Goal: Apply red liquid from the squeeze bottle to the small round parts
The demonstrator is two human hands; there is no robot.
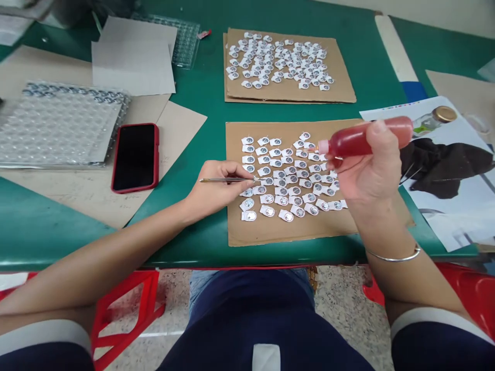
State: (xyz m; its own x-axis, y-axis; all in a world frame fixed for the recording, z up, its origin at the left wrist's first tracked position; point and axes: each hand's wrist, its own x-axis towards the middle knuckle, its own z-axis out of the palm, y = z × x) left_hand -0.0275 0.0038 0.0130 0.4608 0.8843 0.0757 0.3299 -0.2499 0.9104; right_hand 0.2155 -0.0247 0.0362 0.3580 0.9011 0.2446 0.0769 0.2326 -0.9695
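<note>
My left hand (222, 183) pinches a thin metal tool (212, 180), like tweezers or a needle, its tip at the small round tags on the left of the near board. Wrapped round a squeeze bottle of red liquid (356, 140), my right hand (373, 165) holds it tilted above the board, its pink nozzle end pointing left. Below both hands lies a brown cardboard sheet (243, 234) carrying rows of small white tags (286, 215) with round printed faces. Part of the tag rows on the right is hidden behind my right hand.
A second cardboard stack (344, 93) with many tags lies further back. Left are a red-cased phone (135, 157), a bubble-wrapped panel (58, 126) and grey card sheets (133, 67). At right, a black cloth (448, 165) and a small gold-lidded jar (435, 119) rest on printed paper (464, 221).
</note>
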